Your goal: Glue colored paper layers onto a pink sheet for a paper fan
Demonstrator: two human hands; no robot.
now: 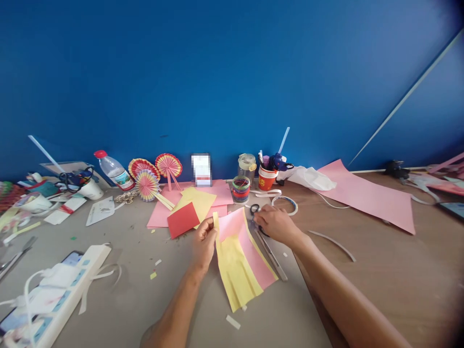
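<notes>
Near the middle of the desk, my left hand [205, 244] pinches the upper left edge of a yellow-and-pink sheet of paper [237, 263]. The sheet slopes down toward me, with yellow borders and pink at the top and right. Just to its right, my right hand [277, 223] has its fingers closed at the black handles of a pair of scissors [254, 209]. One handle loop shows beyond the fingertips; the rest is partly hidden. Below that hand lies a slim silver metal tool [271, 255], partly beside the sheet.
Behind are a red card [183, 220], pleated paper fans [168, 166], a jar of coloured bands [241, 188], a red cup of pens [267, 179] and a tape roll [284, 206]. A power strip [74, 285] lies left, large pink paper [366, 198] right.
</notes>
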